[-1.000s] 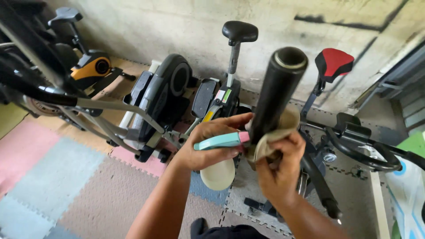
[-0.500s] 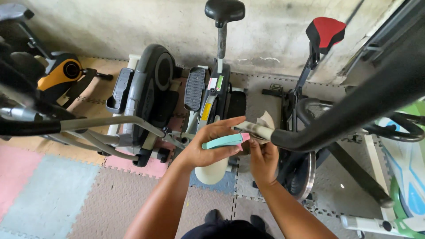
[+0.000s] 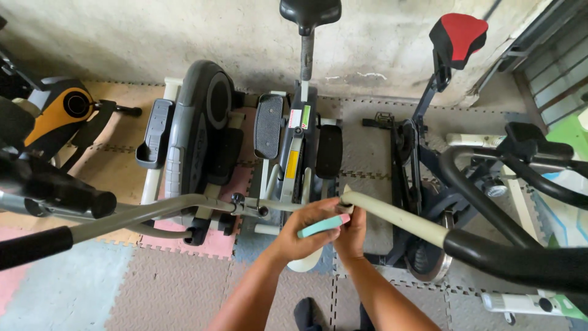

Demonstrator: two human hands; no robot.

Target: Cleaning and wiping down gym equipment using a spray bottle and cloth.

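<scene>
Down on the floor (image 3: 79, 294), it's interlocking foam mats all the way: grey tiles in the middle, a pale blue one at lower left, a pink one (image 3: 217, 242) under the machines, tan ones along the concrete wall. A grey-and-black elliptical trainer (image 3: 196, 135) stands on the pink and tan tiles, and just beside it a white-framed stepper machine (image 3: 294, 153) with black pedals. At right, an exercise bike (image 3: 422, 153) with a red saddle stands on the grey mats. At far left an orange-and-black machine (image 3: 61, 113) stands on tan, though it's partly hidden.
</scene>
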